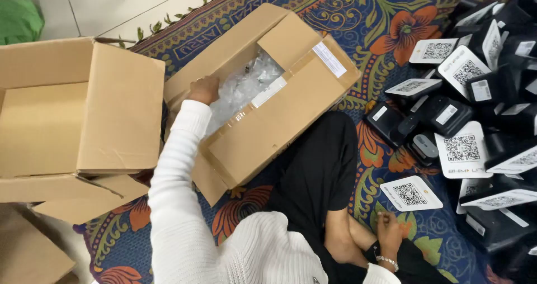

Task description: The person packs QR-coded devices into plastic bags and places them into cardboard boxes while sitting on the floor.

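Observation:
My left hand (pixel 203 89) reaches into an open cardboard box (pixel 279 122) that lies on the patterned rug in front of me. Its fingers are buried in the clear plastic bags (pixel 241 86) that fill the box; whether they grip one I cannot tell. My right hand (pixel 387 232) rests low near my foot, fingers curled, a bead bracelet on its wrist. It sits just below a white card with a square code (pixel 410 193). I wear a white knit sleeve and black trousers.
A bigger open cardboard box (pixel 78 116) stands at the left. A heap of small black devices and white code cards (pixel 475 94) covers the rug at the right. The blue floral rug (pixel 391 27) ends at pale floor tiles at the top left.

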